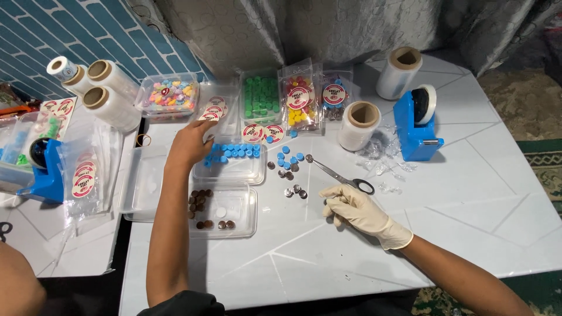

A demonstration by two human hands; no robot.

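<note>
left fingertips: hidden behind my left hand, contact unclear
far-left tape dispenser: partly behind bags
my elbows: cut off by bottom edge

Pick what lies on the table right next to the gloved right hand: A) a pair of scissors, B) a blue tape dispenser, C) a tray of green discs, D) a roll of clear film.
A: the scissors lie on the white table with their dark handle loop just above the gloved right hand, while the film rolls, dispenser and green discs sit farther back.

steel scissors flat, blades shut
</note>
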